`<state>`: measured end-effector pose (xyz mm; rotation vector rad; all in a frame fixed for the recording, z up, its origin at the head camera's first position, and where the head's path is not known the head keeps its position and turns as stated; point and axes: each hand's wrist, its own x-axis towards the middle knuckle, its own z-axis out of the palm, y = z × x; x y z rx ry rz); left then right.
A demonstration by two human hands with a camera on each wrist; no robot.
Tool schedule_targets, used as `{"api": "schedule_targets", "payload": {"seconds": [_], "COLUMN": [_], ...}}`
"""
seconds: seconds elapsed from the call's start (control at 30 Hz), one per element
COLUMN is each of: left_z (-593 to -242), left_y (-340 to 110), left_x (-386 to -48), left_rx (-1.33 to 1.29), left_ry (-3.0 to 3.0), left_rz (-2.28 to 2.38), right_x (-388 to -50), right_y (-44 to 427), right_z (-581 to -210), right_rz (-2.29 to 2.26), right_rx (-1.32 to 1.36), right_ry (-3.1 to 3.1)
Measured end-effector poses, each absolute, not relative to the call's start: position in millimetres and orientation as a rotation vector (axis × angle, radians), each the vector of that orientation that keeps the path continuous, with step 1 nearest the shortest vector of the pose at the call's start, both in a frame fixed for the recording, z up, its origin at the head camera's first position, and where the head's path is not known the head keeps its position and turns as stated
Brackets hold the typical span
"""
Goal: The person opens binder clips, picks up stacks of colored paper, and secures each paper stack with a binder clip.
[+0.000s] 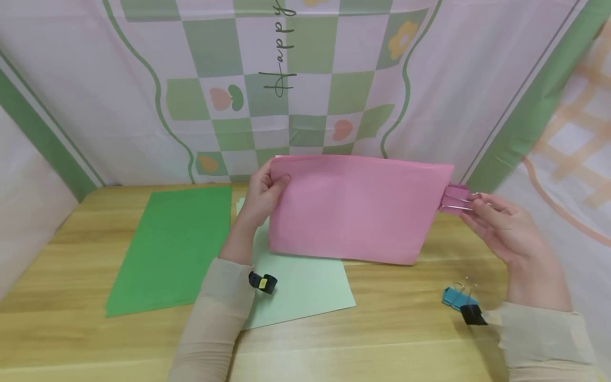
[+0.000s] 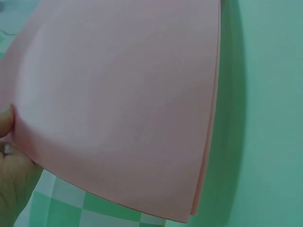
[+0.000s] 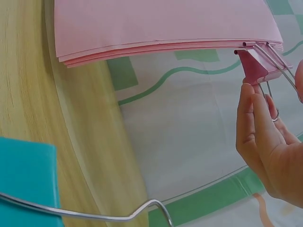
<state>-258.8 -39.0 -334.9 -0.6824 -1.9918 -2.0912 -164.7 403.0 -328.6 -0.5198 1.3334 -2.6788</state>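
Note:
A stack of pink paper sheets (image 1: 353,209) is held up off the table, tilted toward the head camera. My left hand (image 1: 261,196) grips its left edge, thumb on the near face. At the opposite edge, my right hand (image 1: 506,225) pinches the wire handles of a pink binder clip (image 1: 455,199). In the right wrist view, the mouth of the binder clip (image 3: 258,66) is at the edge of the layered pink sheets (image 3: 165,28), near one corner. Whether it bites all the sheets cannot be told.
Pale green paper (image 1: 305,297) lies under and in front of the pink stack. Darker green sheets (image 1: 174,249) lie to the left on the wooden table (image 1: 382,339). A blue binder clip (image 1: 458,298) rests near the right forearm. A patterned curtain (image 1: 310,95) hangs behind.

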Motion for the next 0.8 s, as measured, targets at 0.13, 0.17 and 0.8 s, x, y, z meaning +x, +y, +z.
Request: {"api": "schedule_targets", "payload": {"seconds": [0.13,0.17,0.8], "left_z": [-333.9,-334.1,-333.8], "left_y": [-39.2,-39.3,-36.1], "left_x": [-257.6,-257.8,-257.1], "left_rx": [-0.678,-0.677,-0.662], "left_ry": [-2.003,-2.004,-1.970], "left_rz": [-2.087,-2.087,-2.132], "right_x": [-164.5,-164.4,-158.2], "right_y": [400.3,399.6,383.6], "right_z": [-327.9,-327.7,-315.4], "right_rz": [-2.662,-2.660,-2.648], "right_rx": [-0.555,-0.561,-0.508], "right_ry": [1.338,1.341,1.444]}}
